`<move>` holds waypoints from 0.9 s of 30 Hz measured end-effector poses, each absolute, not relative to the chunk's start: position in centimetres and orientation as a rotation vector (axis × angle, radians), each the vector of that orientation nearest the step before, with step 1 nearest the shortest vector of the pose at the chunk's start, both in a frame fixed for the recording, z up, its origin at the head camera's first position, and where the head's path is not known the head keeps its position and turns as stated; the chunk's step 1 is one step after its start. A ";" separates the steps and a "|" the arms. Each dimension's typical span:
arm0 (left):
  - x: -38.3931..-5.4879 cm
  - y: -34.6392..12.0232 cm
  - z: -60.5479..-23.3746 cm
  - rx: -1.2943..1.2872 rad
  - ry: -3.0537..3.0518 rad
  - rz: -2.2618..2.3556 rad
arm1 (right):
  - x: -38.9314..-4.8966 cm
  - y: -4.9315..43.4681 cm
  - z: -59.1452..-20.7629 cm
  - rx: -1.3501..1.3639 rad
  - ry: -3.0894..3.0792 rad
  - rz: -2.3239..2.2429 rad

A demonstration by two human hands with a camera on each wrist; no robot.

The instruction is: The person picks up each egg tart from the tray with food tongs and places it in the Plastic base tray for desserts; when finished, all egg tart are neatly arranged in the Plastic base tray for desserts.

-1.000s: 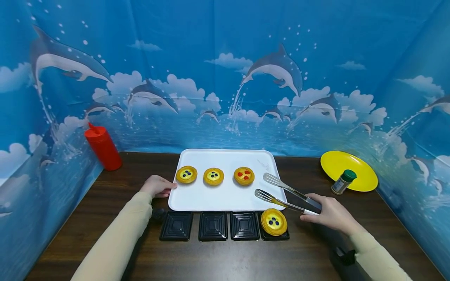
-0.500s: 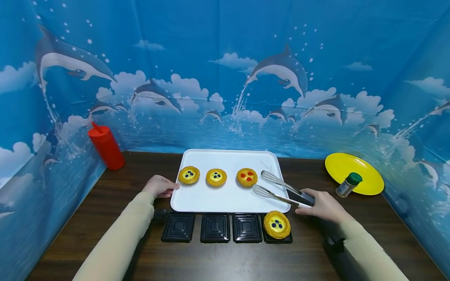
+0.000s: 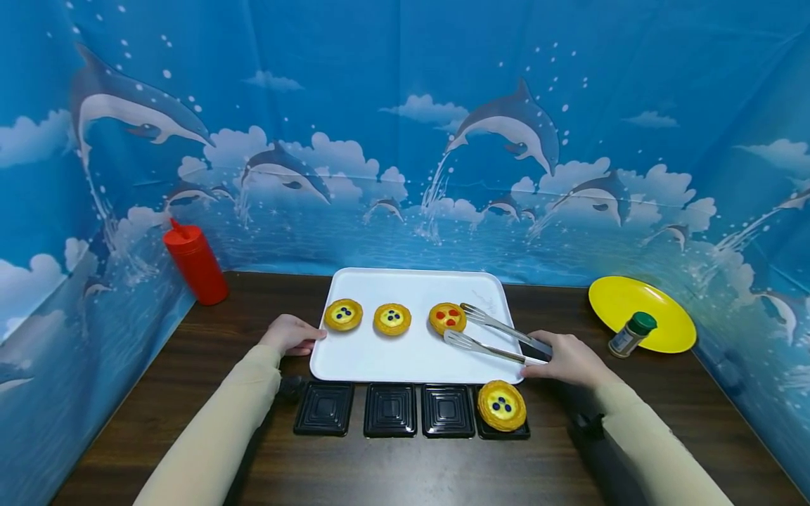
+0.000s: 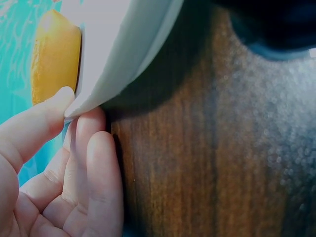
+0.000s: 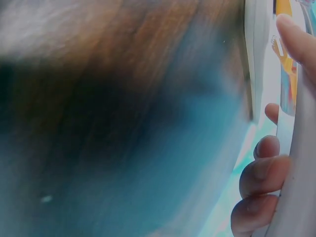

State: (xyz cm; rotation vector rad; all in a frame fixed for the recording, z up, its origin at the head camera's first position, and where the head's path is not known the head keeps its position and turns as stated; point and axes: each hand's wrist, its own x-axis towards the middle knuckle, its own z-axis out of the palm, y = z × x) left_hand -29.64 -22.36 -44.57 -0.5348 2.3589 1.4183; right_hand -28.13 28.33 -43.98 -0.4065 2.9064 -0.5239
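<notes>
My left hand (image 3: 292, 335) pinches the left rim of a white tray (image 3: 380, 362); in the left wrist view the thumb (image 4: 54, 106) lies on top and the fingers below. On the tray sit two tarts with blue dots, the left tart (image 3: 343, 315) and the middle tart (image 3: 392, 320). To their right is a tart with red pieces (image 3: 446, 319). My right hand (image 3: 566, 360) grips metal tongs (image 3: 506, 328), whose spread tips reach either side of that red-topped tart's right edge. In the right wrist view, fingers (image 5: 261, 175) curl round the tongs' handle.
A row of black square dishes (image 3: 390, 410) lies before the tray. On the rightmost one sits another blue-dotted tart (image 3: 502, 406). A red squeeze bottle (image 3: 196, 263) stands back left. A green-capped shaker (image 3: 631, 334) stands by a yellow plate (image 3: 671, 320) at right.
My right hand has moved left with the tongs, bringing their tips from the tray's right side to the red-topped tart. My left hand stays at the tray's rim.
</notes>
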 end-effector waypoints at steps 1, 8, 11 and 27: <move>-29.7 -22.4 -44.6 -0.537 2.361 1.417 | -28.2 28.2 -44.0 -0.409 2.907 -0.524; -29.6 -22.3 -44.6 -0.536 2.365 1.420 | -28.6 27.5 -43.8 -0.415 2.900 -0.524; -29.5 -22.2 -44.7 -0.534 2.368 1.419 | -28.8 27.1 -43.7 -0.409 2.898 -0.527; -29.5 -22.2 -44.6 -0.552 2.379 1.423 | -29.0 26.6 -43.9 -0.336 2.866 -0.588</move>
